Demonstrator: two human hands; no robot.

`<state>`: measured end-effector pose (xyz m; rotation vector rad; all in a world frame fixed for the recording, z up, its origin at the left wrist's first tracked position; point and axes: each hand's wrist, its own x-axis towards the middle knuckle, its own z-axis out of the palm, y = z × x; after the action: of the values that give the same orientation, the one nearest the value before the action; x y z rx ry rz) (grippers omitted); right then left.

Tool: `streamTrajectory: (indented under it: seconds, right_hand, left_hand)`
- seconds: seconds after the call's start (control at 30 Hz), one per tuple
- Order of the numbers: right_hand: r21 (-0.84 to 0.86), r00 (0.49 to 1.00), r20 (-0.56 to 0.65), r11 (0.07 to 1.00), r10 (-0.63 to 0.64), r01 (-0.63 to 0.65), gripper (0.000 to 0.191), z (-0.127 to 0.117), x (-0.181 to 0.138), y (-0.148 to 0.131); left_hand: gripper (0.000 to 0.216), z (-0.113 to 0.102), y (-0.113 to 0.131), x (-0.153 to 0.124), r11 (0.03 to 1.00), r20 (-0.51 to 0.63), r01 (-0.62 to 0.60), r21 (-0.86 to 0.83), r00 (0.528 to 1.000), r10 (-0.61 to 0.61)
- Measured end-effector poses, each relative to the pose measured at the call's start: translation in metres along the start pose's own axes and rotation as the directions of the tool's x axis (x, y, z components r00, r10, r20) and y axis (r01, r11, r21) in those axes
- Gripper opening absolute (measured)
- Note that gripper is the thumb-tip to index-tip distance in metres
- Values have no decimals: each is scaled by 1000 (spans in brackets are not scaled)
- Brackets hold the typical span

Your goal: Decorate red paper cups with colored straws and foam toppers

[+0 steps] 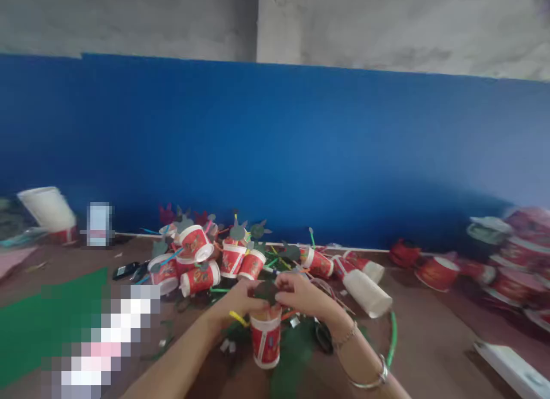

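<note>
A red and white paper cup (266, 341) stands upright on the brown table, right below my hands. My left hand (239, 300) and my right hand (301, 293) meet just above its mouth, fingers pinched on a dark green paper cut-out (267, 292). A yellow straw (239, 319) sticks out under my left hand. My right wrist wears a bangle and a bracelet. Dark green paper shapes (292, 353) lie around the cup's base.
A heap of red paper cups (201, 255) with straws and green paper stars lies behind my hands. A white cup (367, 293) lies on its side to the right. More cups (438, 272) are stacked far right. Green paper sheet (30, 324) lies left. A blue wall (275, 152) backs the table.
</note>
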<state>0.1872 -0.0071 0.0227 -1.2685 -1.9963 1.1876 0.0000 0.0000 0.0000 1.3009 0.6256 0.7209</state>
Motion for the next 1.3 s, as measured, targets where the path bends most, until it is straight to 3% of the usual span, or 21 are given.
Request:
streamTrajectory:
  seconds: [0.2,0.4,0.9,1.03,1.17,1.3]
  right_hand:
    - [-12,999,-18,999,31,-31,6,1,2,-2]
    - [68,998,-21,996,53,-51,7,3,0,-5]
    - [96,1000,-12,995,23,-21,6,8,1,1]
    - [96,997,-79,995,12,-4,5,8,1,-2]
    - [350,995,-95,935,-31,63,38,-2,-4,-11]
    - [565,992,63,824,-105,52,73,-8,-7,-11]
  left_hand:
    - [20,2,4,-6,1000,-31,-7,-19,1000,7]
    - [27,-3,0,-6,998,8,-2,-64,1000,3]
    - [21,3,9,-7,998,-43,-68,15,997,68]
    - [23,0,8,-6,999,-89,-52,10,995,53]
    - [30,-10,6,-5,999,-239,-32,-38,971,22]
    - [36,-16,9,-5,998,-362,-30,-50,932,10]
